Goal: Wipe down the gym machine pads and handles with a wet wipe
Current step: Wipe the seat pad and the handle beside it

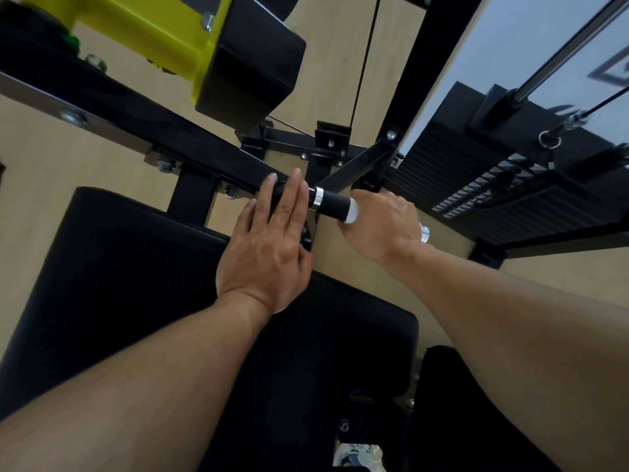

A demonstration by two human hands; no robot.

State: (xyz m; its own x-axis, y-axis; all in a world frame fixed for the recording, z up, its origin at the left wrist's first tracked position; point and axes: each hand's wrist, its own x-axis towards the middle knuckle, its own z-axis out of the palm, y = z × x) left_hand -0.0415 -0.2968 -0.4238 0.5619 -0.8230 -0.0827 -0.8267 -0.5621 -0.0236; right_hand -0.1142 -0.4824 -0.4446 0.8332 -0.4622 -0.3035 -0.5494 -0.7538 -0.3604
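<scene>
Near the middle of the frame, the black handle (332, 202) of the gym machine lies with its long axis running from upper left to lower right, one chrome ring (318, 198) at its inner end and another (424, 233) showing past the wrist at its outer end. The right hand (381, 226) curls round the handle's outer stretch, and a sliver of white wet wipe (352, 212) shows at the edge of its grip, wrapped on the handle. The left hand (269, 247) lies flat with straight fingers, their tips resting on the black frame bar (204, 141) just left of the inner ring; it holds nothing. Below it, filling the lower left and centre, sits the large black seat pad (136, 284). A second black pad (252, 69) on a yellow bracket (163, 32) occupies the upper left. At the right, the weight stack (476, 185) stands behind a pale panel (510, 46), with a chrome guide rod (571, 46) and a cable clip (548, 137) above it. No writing is legible anywhere; a dark diamond-shaped mark (612, 73) on the panel at the far right edge cannot be read. Light wood flooring (68, 172) shows between the parts.
</scene>
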